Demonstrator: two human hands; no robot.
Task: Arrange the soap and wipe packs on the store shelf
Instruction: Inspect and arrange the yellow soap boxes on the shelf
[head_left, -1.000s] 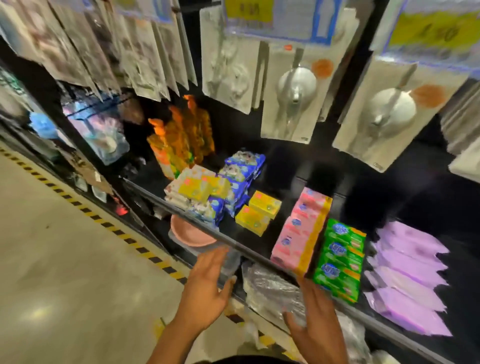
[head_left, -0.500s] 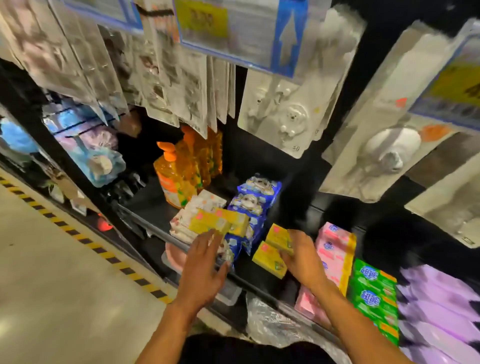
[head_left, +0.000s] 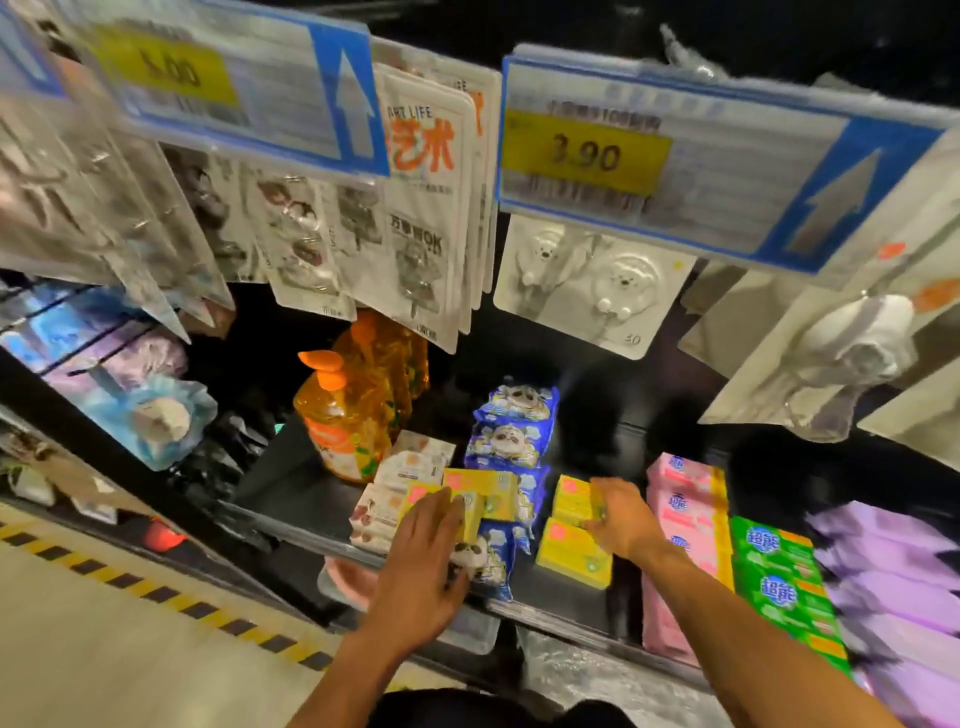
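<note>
Two yellow soap packs (head_left: 483, 491) perch loosely on the blue wipe packs (head_left: 514, 439) near the front of the shelf (head_left: 291, 491). The left hand (head_left: 423, 564) lies almost flat over them, thumb grip unclear, and could nudge one over the edge. The right hand (head_left: 621, 519) curls its fingers round a small, glossy yellow soap box (head_left: 571, 499) lying between the wipes and the pink packs (head_left: 685, 512); a hasty pull could skew its neighbour.

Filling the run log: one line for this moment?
left hand touches stacked yellow box | right hand grips rear yellow box
</note>
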